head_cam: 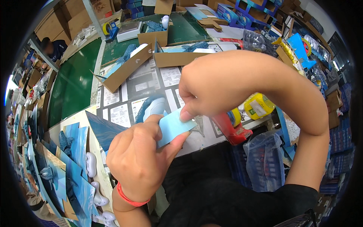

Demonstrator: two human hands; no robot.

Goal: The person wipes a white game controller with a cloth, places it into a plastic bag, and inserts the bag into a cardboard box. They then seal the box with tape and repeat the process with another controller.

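Observation:
Both hands meet at a light-blue card flap (173, 127) above the front of the table. My left hand (139, 153), with an orange-red band at the wrist, grips its left end and lower edge between fingers and thumb. From above, my right hand (204, 88) pinches its right end, thumb pressed on the face. Left of the flap a printed blue card panel (103, 129) slants up, partly hidden behind my left hand; whether they are one piece I cannot tell. Just beyond, a pale game controller (155, 107) rests against a dark-blue textured figure (139, 115), slightly blurred.
Open cardboard boxes (127, 71) (178, 59) with blue figures and white controllers stand beyond. A red tape dispenser (235, 133) and yellow bottle (258, 105) lie right. Blue printed panels (76, 167) and white controllers (91, 164) line the left. A person (58, 49) sits far left.

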